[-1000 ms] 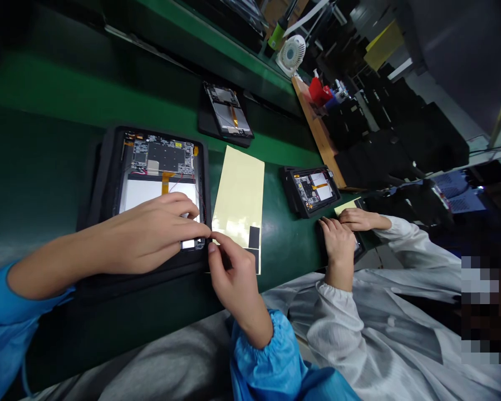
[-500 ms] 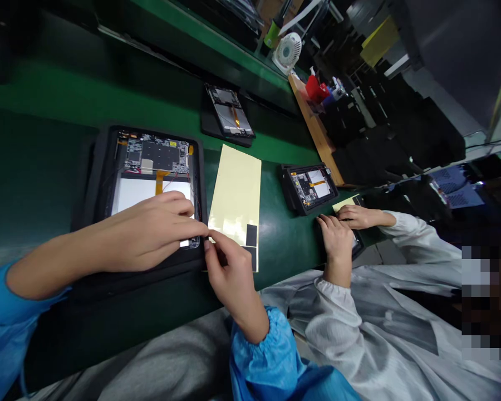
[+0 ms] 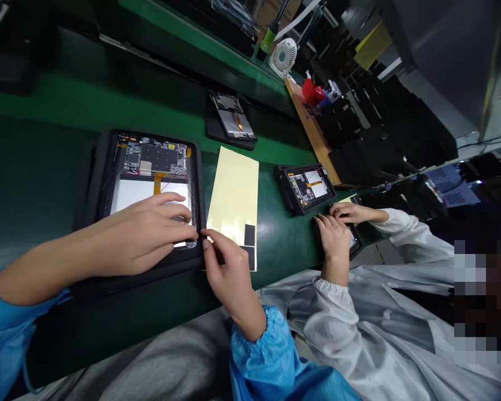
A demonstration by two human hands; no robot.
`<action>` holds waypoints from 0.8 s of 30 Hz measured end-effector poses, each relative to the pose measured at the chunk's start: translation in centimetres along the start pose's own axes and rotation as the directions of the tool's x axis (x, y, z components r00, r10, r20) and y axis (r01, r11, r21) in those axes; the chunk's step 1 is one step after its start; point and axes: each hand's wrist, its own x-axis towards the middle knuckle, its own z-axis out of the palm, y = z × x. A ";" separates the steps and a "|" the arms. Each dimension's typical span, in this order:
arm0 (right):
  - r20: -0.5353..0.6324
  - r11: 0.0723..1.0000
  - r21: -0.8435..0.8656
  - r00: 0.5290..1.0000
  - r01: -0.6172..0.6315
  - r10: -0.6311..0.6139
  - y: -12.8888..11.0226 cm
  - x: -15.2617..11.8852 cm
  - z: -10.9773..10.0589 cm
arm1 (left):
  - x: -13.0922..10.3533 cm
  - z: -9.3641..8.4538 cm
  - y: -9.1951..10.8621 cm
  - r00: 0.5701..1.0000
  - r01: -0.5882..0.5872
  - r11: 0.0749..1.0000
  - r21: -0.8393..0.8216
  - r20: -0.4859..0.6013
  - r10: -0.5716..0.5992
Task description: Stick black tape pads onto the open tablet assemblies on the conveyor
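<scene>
An opened tablet (image 3: 158,159) with its circuit board, white battery and orange ribbon cable showing lies in a black foam tray (image 3: 199,167). My left hand (image 3: 146,236) reaches across the tablet's lower half, fingers apart, fingertips at its right inner edge. At the tray's right rim my right hand (image 3: 229,267) pinches with thumb and forefinger; whatever sits between them is too small to make out. Just beyond that hand is a yellow backing sheet (image 3: 234,195), with dark adhesive pieces (image 3: 249,235) at its near end, partly behind my fingers.
Another opened tablet (image 3: 231,117) lies farther back, and one more (image 3: 313,184) rests in foam to the right. A co-worker's hands (image 3: 336,236) work at the right over a device. A wooden strip (image 3: 313,133), red container (image 3: 312,92) and small white fan (image 3: 284,55) stand behind.
My left fingertips have drawn back slightly left, away from my right fingertips. My right hand keeps its pinch at the tray's rim. The whole view has shifted a little.
</scene>
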 end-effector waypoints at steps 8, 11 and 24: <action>-0.020 0.999 0.032 1.000 -0.001 0.002 0.2 0.7 -0.8 | -3.8 -2.3 1.3 0.972 0.180 0.978 -0.103 -0.133 -0.193; 0.027 0.999 0.023 0.999 0.028 -0.029 -0.1 1.5 -0.9 | -3.8 -1.2 2.4 0.974 0.209 0.978 -0.025 -0.082 -0.210; 0.320 0.950 -0.143 0.921 0.278 -0.221 -1.1 3.7 -2.4 | -3.1 -0.6 2.1 0.932 0.359 0.919 -0.162 0.019 -0.361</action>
